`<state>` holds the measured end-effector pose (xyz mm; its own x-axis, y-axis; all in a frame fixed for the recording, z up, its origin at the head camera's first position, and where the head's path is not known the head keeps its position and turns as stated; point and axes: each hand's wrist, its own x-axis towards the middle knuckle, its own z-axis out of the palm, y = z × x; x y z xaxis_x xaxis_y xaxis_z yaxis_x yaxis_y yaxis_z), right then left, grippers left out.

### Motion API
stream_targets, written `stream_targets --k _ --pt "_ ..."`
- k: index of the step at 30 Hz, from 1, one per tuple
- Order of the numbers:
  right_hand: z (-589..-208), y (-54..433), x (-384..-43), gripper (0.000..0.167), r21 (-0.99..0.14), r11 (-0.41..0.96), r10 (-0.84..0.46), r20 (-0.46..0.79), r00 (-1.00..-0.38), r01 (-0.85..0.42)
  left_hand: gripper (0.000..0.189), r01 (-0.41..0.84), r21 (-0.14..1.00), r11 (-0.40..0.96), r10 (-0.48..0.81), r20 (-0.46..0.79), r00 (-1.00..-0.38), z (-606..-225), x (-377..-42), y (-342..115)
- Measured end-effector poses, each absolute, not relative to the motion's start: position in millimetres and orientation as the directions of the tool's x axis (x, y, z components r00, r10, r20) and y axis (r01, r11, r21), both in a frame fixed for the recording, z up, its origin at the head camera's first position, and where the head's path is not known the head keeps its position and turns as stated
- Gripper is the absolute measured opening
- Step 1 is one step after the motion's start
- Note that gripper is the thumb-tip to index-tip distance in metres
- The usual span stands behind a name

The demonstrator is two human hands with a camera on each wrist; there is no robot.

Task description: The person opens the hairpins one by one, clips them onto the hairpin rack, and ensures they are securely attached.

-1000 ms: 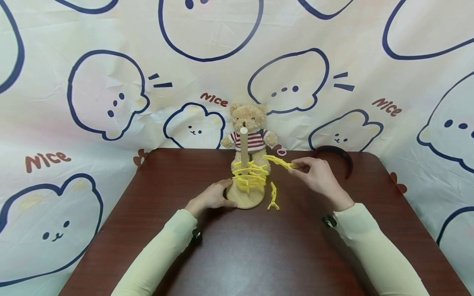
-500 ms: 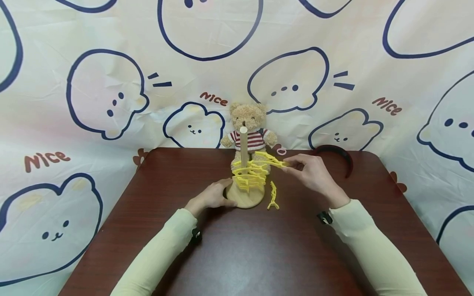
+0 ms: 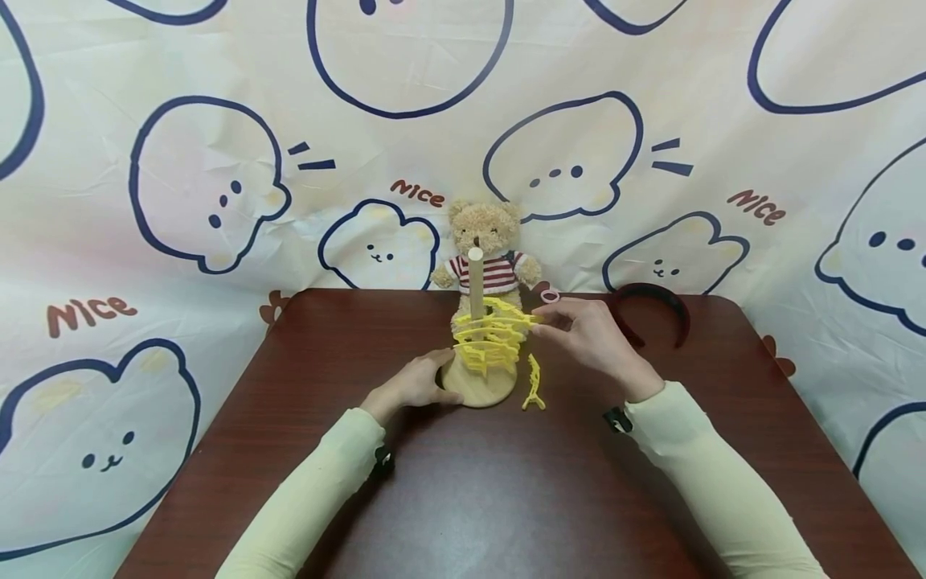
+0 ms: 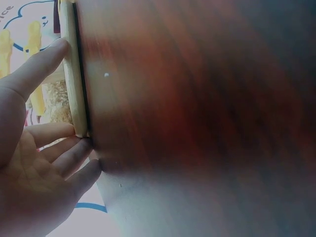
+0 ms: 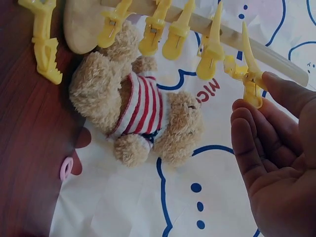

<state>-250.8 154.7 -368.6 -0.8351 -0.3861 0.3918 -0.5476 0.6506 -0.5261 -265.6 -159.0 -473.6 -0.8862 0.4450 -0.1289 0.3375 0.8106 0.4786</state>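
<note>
A wooden stand, with a round base [image 3: 473, 394] and an upright pole [image 3: 476, 281], stands mid-table. Several yellow hair clips [image 3: 486, 358] sit one above another on the pole. My left hand [image 3: 411, 384] holds the base at its left rim; in the left wrist view the thumb lies on the rim's face and fingertips touch its edge. Between thumb and fingers, my right hand [image 3: 596, 334] pinches the spring end of another yellow hair clip [image 5: 253, 93], its jaws at the pole above the others. One loose yellow hair clip [image 3: 534, 386] lies right of the base.
Behind the stand a teddy bear [image 3: 485, 229] in a striped shirt sits against the printed cloth [image 3: 239, 322]. A small pink ring [image 3: 550, 297] and a dark headband [image 3: 673, 301] lie toward the back right of the brown table [image 3: 463, 498].
My right hand has moved left, bringing the pinched hair clip from the right over to the pole. The left hand has stayed at the base.
</note>
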Motion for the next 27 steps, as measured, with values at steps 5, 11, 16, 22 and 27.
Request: stream_targets --k 5,11,16,22,27 --pt "-367.5 146.8 -254.4 0.021 -0.514 0.634 -0.403 0.416 -0.815 -0.577 0.094 0.345 0.477 0.808 0.448 -0.119 -0.886 -474.2 -265.4 -159.5" --pt "-365.0 138.6 -257.4 0.021 -0.529 0.621 -0.407 0.412 -0.815 -0.577 0.095 0.334 0.488 0.806 0.444 -0.127 -0.887 -472.0 -264.1 -158.9" --pt "-365.0 134.2 -260.4 0.021 -0.543 0.627 -0.407 0.383 -0.829 -0.559 0.095 0.334 0.488 0.807 0.443 -0.126 -0.887 -471.8 -263.8 -159.1" --pt "-366.4 131.2 -264.4 0.021 -0.559 0.639 -0.4 0.346 -0.849 -0.529 0.094 0.335 0.487 0.806 0.444 -0.124 -0.887 -471.9 -263.3 -158.9" --pt "-366.8 130.0 -267.4 0.023 -0.569 0.638 -0.402 0.328 -0.855 -0.519 0.094 0.331 0.49 0.806 0.442 -0.127 -0.888 -473.0 -264.1 -159.6"
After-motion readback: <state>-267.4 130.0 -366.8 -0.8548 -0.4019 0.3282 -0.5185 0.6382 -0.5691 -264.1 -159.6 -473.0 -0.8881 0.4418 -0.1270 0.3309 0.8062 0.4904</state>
